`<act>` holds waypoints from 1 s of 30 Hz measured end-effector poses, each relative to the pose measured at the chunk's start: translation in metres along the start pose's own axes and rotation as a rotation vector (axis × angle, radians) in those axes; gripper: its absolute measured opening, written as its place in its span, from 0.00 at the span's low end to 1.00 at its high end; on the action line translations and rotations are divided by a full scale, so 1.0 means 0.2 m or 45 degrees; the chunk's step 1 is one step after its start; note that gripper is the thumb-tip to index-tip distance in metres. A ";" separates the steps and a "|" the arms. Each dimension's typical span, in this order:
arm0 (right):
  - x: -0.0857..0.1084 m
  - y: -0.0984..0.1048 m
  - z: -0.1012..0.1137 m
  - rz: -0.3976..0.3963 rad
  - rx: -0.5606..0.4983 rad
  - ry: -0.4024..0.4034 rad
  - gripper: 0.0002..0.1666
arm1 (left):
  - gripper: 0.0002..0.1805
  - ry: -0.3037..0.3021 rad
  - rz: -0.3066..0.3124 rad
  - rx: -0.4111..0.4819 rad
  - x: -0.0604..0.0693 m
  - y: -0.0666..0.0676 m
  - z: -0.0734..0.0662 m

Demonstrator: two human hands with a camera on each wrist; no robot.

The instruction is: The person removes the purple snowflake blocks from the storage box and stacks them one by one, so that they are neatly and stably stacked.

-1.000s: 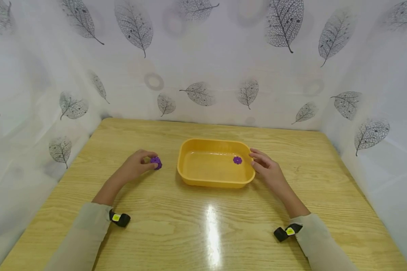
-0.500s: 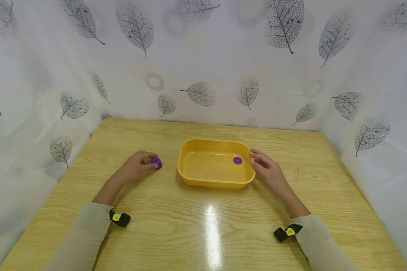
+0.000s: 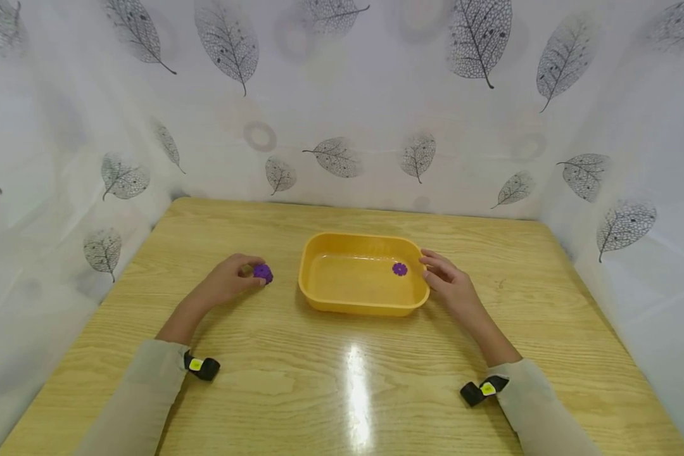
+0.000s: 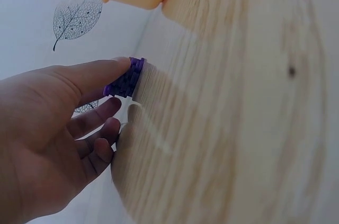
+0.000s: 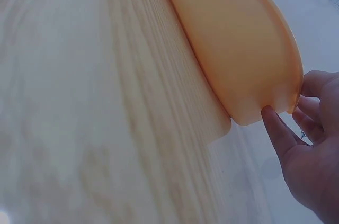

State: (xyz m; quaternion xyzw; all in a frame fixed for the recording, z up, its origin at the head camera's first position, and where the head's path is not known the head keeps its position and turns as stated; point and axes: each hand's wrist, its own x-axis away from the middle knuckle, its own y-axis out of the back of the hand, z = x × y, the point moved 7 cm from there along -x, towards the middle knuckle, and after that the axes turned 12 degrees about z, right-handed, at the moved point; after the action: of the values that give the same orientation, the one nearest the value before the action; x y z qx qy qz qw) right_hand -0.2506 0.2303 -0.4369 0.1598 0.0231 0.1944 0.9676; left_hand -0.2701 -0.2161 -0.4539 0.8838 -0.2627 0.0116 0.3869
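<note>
My left hand pinches a small stack of purple flower-shaped discs between thumb and fingers, left of the yellow basin. In the left wrist view, the notched edges of the stacked discs show beside the thumb tip, close to the wood; the other fingers are bent below. One purple flower disc lies flat inside the basin, toward its right end. My right hand holds that end. In the right wrist view, its digits meet the outer wall and rim of the basin.
The basin stands near the middle of a light wooden table. A white curtain with leaf prints hangs behind the table and along both sides. Each wrist carries a black strapped-on camera, such as the left one. A bright reflection crosses the front tabletop.
Both hands, the basin and the disc inside it keep their places. The left thumb shifts very slightly on the stack of discs.
</note>
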 end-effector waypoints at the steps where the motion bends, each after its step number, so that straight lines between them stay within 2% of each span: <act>1: 0.00 0.00 0.00 0.003 -0.004 0.000 0.26 | 0.27 0.001 0.001 0.003 0.00 0.00 0.00; 18: 0.00 0.00 -0.01 0.005 -0.009 0.020 0.26 | 0.24 -0.004 -0.003 0.011 -0.01 0.00 0.00; 30: 0.00 0.01 -0.01 -0.012 -0.004 0.017 0.26 | 0.28 0.035 0.021 0.036 -0.01 -0.01 0.02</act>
State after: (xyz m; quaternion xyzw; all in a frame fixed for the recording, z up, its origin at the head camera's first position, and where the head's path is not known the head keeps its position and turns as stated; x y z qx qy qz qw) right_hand -0.2512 0.2323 -0.4382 0.1567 0.0301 0.1909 0.9686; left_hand -0.2712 -0.2168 -0.4582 0.8868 -0.2645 0.0308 0.3777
